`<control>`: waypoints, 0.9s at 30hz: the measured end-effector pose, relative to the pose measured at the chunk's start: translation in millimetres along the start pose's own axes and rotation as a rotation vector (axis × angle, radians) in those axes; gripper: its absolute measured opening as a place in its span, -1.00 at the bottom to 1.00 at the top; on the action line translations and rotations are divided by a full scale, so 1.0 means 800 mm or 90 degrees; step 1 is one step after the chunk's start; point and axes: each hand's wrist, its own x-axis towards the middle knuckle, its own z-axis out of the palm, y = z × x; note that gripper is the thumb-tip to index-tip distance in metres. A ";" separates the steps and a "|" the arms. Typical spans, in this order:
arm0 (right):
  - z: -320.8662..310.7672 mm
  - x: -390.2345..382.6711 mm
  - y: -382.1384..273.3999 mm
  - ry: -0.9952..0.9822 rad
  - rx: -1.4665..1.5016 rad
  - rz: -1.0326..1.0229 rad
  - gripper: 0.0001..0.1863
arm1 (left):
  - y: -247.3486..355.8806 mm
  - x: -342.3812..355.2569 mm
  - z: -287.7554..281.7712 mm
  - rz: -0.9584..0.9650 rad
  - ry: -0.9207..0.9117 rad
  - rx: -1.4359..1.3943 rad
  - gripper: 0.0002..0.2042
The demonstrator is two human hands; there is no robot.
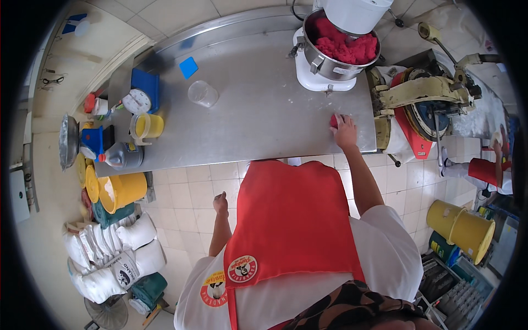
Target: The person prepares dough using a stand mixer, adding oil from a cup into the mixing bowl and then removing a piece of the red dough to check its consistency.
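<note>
My right hand rests near the front right corner of the steel table, its fingers closed around a small piece of red dough pressed to the top. Part of that piece is hidden under the fingers. Below the table's front edge, away from everything, hangs my left hand, curled closed with nothing visible in it. Behind my right hand stands a white stand mixer. Its steel bowl holds a large mass of crumbly dough in the same red.
A clear plastic cup and a blue square lie on the steel table. A blue scale, a yellow-filled jug and a grey bottle crowd its left end. Heavy machinery adjoins the right end. Another person is far right.
</note>
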 end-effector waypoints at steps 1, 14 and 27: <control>0.010 0.004 0.014 0.004 -0.002 0.003 -0.26 | -0.002 0.004 0.002 0.000 0.005 0.022 -0.53; -0.020 -0.005 0.030 -0.126 1.523 0.367 -0.68 | -0.020 -0.001 0.014 -0.012 -0.001 -0.010 -0.52; -0.007 0.016 -0.004 -0.143 1.263 0.304 -0.76 | -0.003 0.013 0.019 0.014 -0.003 -0.025 -0.55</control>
